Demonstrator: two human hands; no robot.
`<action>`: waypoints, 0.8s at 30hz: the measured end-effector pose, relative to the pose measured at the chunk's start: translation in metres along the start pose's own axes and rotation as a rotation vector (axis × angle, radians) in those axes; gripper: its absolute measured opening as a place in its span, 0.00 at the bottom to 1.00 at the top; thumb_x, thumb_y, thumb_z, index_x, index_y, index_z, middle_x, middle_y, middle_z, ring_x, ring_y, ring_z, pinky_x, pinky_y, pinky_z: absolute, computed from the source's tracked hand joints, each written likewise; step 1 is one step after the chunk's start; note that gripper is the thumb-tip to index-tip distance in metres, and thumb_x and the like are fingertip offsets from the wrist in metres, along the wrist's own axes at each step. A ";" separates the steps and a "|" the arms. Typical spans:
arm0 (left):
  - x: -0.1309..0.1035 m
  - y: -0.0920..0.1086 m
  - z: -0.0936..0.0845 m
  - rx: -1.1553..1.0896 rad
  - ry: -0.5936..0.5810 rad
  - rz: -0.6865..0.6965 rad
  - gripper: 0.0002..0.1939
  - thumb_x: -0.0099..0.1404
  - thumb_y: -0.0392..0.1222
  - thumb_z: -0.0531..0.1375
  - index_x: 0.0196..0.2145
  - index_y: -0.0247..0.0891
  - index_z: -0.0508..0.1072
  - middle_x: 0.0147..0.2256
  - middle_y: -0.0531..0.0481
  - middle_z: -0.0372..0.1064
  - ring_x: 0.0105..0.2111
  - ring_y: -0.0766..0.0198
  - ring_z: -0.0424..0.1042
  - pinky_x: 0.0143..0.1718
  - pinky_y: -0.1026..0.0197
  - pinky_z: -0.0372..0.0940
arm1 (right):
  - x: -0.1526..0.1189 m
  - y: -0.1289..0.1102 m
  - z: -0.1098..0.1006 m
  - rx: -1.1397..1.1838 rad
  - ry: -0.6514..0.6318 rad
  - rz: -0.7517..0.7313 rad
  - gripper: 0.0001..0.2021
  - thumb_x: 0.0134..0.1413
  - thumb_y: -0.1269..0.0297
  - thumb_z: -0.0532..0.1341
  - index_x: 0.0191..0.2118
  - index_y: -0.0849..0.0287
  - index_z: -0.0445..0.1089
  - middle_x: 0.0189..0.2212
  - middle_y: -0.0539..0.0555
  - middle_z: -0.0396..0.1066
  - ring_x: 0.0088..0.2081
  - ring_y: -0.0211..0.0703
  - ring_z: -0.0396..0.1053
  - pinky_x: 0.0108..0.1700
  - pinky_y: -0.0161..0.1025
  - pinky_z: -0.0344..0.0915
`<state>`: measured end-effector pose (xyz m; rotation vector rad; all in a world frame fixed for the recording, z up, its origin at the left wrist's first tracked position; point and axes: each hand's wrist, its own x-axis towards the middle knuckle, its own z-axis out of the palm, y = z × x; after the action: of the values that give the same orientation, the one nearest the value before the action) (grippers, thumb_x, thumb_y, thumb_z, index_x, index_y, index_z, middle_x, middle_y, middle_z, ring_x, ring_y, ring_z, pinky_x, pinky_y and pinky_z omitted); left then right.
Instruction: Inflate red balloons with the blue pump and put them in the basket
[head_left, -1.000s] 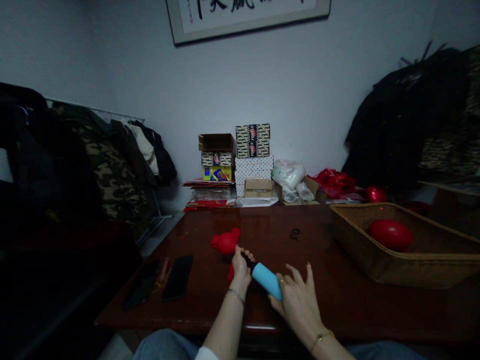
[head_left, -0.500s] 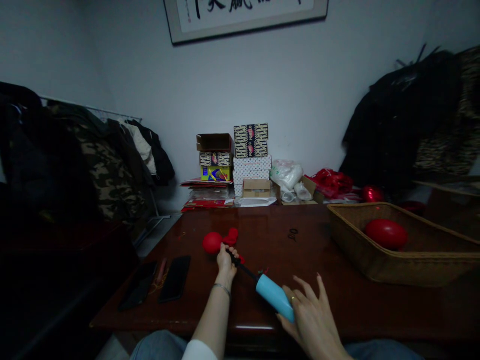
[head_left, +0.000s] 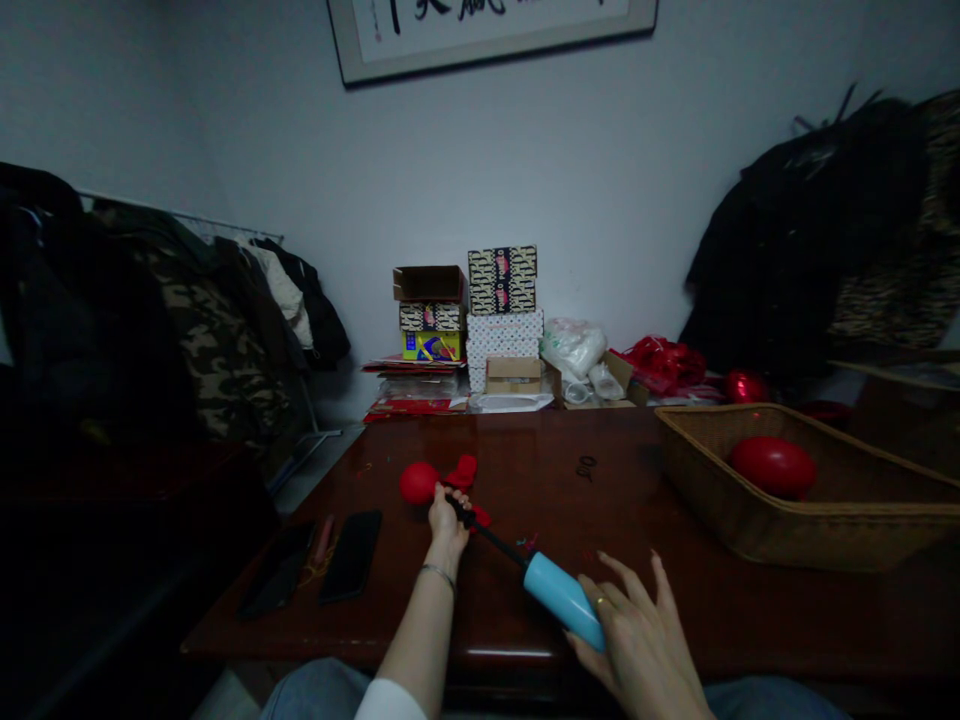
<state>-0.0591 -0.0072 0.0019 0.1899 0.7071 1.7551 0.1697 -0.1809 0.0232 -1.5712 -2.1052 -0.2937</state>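
A small, partly inflated red balloon sits at the black nozzle end of a hand balloon pump. My left hand is closed around that end, pinching the balloon's neck there. From it a black rod runs down to the pump's light blue barrel. My right hand grips the barrel's near end with the thumb below, its outer fingers stretched out. Flat red balloons lie on the table just beyond my left hand.
Two dark phones lie on the brown table's left side. Scissors rest farther back. At right, a wicker basket holds an inflated red balloon. Stacked boxes stand against the wall.
The blue barrel and my right hand have shifted right and slightly down, showing more black rod. My left hand and the small balloon have moved slightly left.
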 end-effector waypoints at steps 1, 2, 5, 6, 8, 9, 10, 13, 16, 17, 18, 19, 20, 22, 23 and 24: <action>-0.001 -0.002 0.000 0.000 -0.008 -0.003 0.15 0.67 0.45 0.51 0.23 0.38 0.57 0.17 0.58 0.53 0.14 0.73 0.55 0.15 0.71 0.53 | 0.003 -0.002 0.001 -0.007 -0.010 -0.001 0.19 0.44 0.56 0.61 0.44 0.56 0.71 0.37 0.53 0.75 0.52 0.54 0.63 0.62 0.61 0.27; -0.003 -0.004 0.000 -0.002 -0.017 -0.007 0.16 0.66 0.46 0.52 0.23 0.38 0.57 0.17 0.58 0.53 0.14 0.73 0.55 0.15 0.70 0.53 | 0.005 -0.004 0.002 -0.016 -0.018 -0.004 0.19 0.45 0.56 0.61 0.44 0.56 0.70 0.38 0.53 0.75 0.53 0.54 0.62 0.62 0.61 0.27; -0.007 -0.012 0.001 0.009 -0.030 -0.016 0.16 0.63 0.49 0.56 0.24 0.38 0.58 0.17 0.57 0.55 0.14 0.72 0.56 0.16 0.69 0.54 | 0.015 -0.011 0.007 -0.036 -0.035 -0.003 0.18 0.47 0.57 0.60 0.45 0.57 0.70 0.38 0.54 0.75 0.54 0.53 0.61 0.62 0.61 0.27; -0.009 -0.016 0.001 0.018 -0.031 -0.015 0.16 0.63 0.49 0.57 0.24 0.38 0.59 0.17 0.57 0.55 0.14 0.72 0.57 0.16 0.69 0.55 | 0.019 -0.013 0.009 -0.038 -0.038 0.002 0.18 0.48 0.56 0.59 0.45 0.57 0.70 0.38 0.55 0.74 0.54 0.53 0.60 0.62 0.61 0.27; -0.012 -0.022 0.002 0.040 -0.034 -0.014 0.15 0.62 0.50 0.57 0.26 0.37 0.60 0.18 0.56 0.57 0.15 0.71 0.59 0.17 0.68 0.56 | 0.027 -0.019 0.012 -0.038 -0.039 0.013 0.18 0.49 0.56 0.59 0.45 0.58 0.70 0.37 0.55 0.74 0.54 0.53 0.60 0.62 0.61 0.27; -0.014 -0.025 0.003 0.051 -0.035 -0.018 0.15 0.63 0.49 0.57 0.26 0.37 0.60 0.18 0.55 0.58 0.15 0.70 0.60 0.17 0.68 0.57 | 0.031 -0.022 0.013 -0.038 -0.041 0.015 0.18 0.49 0.56 0.59 0.45 0.58 0.69 0.37 0.56 0.74 0.54 0.53 0.60 0.62 0.61 0.27; -0.015 -0.028 0.004 0.057 -0.036 -0.024 0.14 0.63 0.49 0.56 0.27 0.37 0.61 0.18 0.55 0.59 0.16 0.70 0.60 0.17 0.68 0.57 | 0.035 -0.024 0.014 -0.038 -0.044 0.017 0.19 0.49 0.55 0.59 0.46 0.58 0.69 0.37 0.56 0.74 0.54 0.54 0.60 0.62 0.61 0.27; -0.019 -0.032 0.006 0.060 -0.032 -0.047 0.12 0.65 0.46 0.54 0.28 0.36 0.62 0.19 0.54 0.60 0.17 0.69 0.62 0.19 0.67 0.59 | 0.045 -0.030 0.017 -0.049 -0.061 0.023 0.20 0.49 0.55 0.60 0.46 0.60 0.69 0.36 0.57 0.74 0.53 0.55 0.60 0.61 0.62 0.26; -0.021 -0.032 0.007 0.042 -0.018 -0.048 0.11 0.66 0.44 0.53 0.27 0.37 0.61 0.18 0.55 0.58 0.16 0.71 0.60 0.18 0.69 0.58 | 0.047 -0.034 0.019 -0.064 -0.067 0.032 0.20 0.49 0.54 0.60 0.46 0.60 0.69 0.36 0.57 0.74 0.54 0.55 0.60 0.61 0.63 0.26; -0.020 -0.032 0.006 0.036 -0.011 -0.046 0.12 0.67 0.43 0.52 0.27 0.37 0.60 0.18 0.56 0.57 0.15 0.71 0.59 0.17 0.69 0.56 | 0.047 -0.034 0.020 -0.064 -0.069 0.032 0.20 0.49 0.54 0.60 0.47 0.59 0.69 0.36 0.58 0.74 0.54 0.55 0.60 0.61 0.62 0.26; -0.020 -0.031 0.006 0.029 -0.004 -0.044 0.12 0.67 0.43 0.52 0.26 0.37 0.59 0.18 0.56 0.55 0.15 0.72 0.57 0.16 0.70 0.55 | 0.046 -0.035 0.021 -0.061 -0.072 0.031 0.21 0.48 0.54 0.60 0.47 0.59 0.69 0.37 0.58 0.74 0.54 0.55 0.60 0.61 0.62 0.27; -0.019 -0.031 0.005 0.023 0.002 -0.042 0.12 0.67 0.42 0.52 0.26 0.37 0.59 0.17 0.57 0.54 0.14 0.73 0.56 0.15 0.71 0.53 | 0.044 -0.035 0.021 -0.056 -0.076 0.030 0.22 0.48 0.54 0.60 0.48 0.59 0.68 0.37 0.58 0.74 0.54 0.55 0.60 0.61 0.62 0.27; -0.018 -0.031 0.005 0.016 0.006 -0.043 0.12 0.67 0.42 0.52 0.26 0.37 0.58 0.17 0.57 0.53 0.14 0.73 0.55 0.14 0.71 0.52 | 0.043 -0.035 0.021 -0.049 -0.078 0.029 0.22 0.48 0.54 0.60 0.48 0.60 0.68 0.38 0.58 0.74 0.54 0.55 0.60 0.61 0.62 0.27; -0.015 -0.030 0.003 0.001 0.006 -0.053 0.12 0.67 0.42 0.52 0.26 0.37 0.58 0.18 0.58 0.52 0.14 0.74 0.54 0.14 0.72 0.50 | 0.039 -0.035 0.020 -0.035 -0.080 0.034 0.22 0.48 0.54 0.61 0.49 0.60 0.68 0.38 0.57 0.74 0.54 0.55 0.60 0.62 0.61 0.27; -0.014 -0.030 0.003 -0.007 -0.001 -0.059 0.12 0.67 0.42 0.52 0.26 0.37 0.58 0.18 0.58 0.52 0.14 0.74 0.54 0.14 0.71 0.50 | 0.037 -0.034 0.019 -0.028 -0.078 0.038 0.22 0.48 0.55 0.61 0.49 0.60 0.68 0.38 0.57 0.74 0.54 0.55 0.60 0.62 0.61 0.27; -0.013 -0.029 0.002 -0.014 -0.009 -0.061 0.12 0.66 0.43 0.53 0.26 0.38 0.58 0.18 0.58 0.52 0.14 0.74 0.54 0.13 0.71 0.50 | 0.035 -0.033 0.018 -0.023 -0.076 0.040 0.22 0.48 0.55 0.60 0.48 0.60 0.68 0.38 0.57 0.74 0.54 0.54 0.60 0.62 0.61 0.27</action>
<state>-0.0300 -0.0145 -0.0097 0.1652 0.6867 1.6999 0.1269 -0.1538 0.0290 -1.6600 -2.1314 -0.2484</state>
